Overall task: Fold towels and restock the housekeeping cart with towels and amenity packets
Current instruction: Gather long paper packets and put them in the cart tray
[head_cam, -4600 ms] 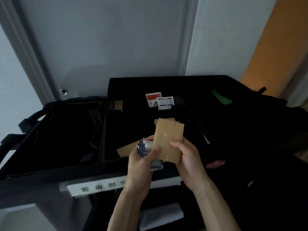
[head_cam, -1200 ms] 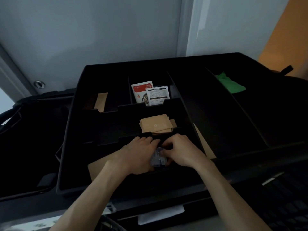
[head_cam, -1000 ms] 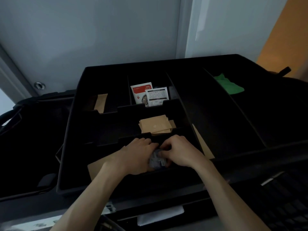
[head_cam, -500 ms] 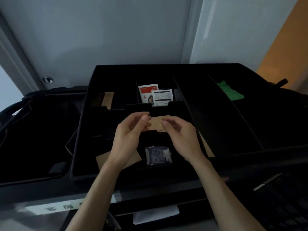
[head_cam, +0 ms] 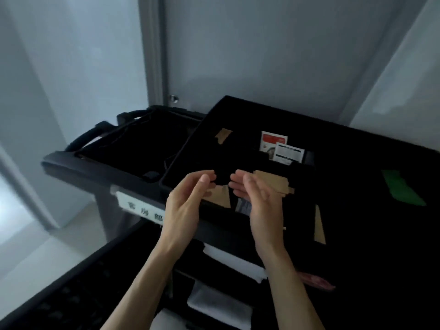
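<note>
Both hands empty above cart tray (head_cam: 190, 144)

We see a matt black plastic cart tray (head_cam: 181, 160), matt brown paper packets (head_cam: 271, 183), glossy printed sachets (head_cam: 273, 140), soft white cloth towels (head_cam: 221, 303) and a green cloth (head_cam: 402, 189)

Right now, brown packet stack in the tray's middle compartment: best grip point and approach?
Judgement only: pinch the brown packet stack by its right-hand edges, where the corners fan out past each other and stick clear. Come from above: it lies flat, low inside the black tray, with divider walls around it. The right hand hangs over its left part, empty, as is the left hand.
</note>
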